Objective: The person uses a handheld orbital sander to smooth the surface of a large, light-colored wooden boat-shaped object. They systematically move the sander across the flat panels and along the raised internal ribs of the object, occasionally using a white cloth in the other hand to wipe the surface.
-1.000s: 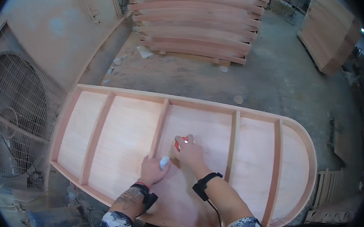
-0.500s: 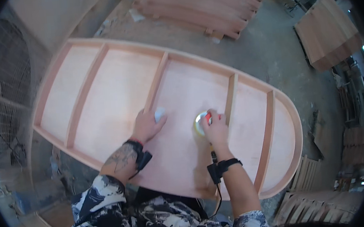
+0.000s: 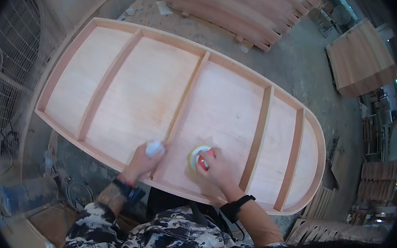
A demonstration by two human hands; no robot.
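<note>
My right grip [image 3: 218, 169] is clasped around a round sander [image 3: 206, 160] with a red body, its pale disc down by the bare panel in the middle bay of a large wooden frame [image 3: 230, 109]. My left grip [image 3: 140, 163] has hold of a small white thing [image 3: 154, 149] — too blurred for me to tell its kind — near the lower end of the crosspiece [image 3: 187, 101] just left of the sander; I cannot tell whether that hand touches the wood. The frame lies aslant in front of me, square-cornered at its far left end and rounded at the right, with four crosspieces parting it into five bays. I wear a dark band on each wrist, and black-and-white patterned clothing [image 3: 171, 236] covers me. Past the frame's far edge stands a stack of long wooden pieces [image 3: 244, 5]; a wooden block [image 3: 359, 58] sits off to the right — and a wire guard [image 3: 8, 61] rises at the left.
</note>
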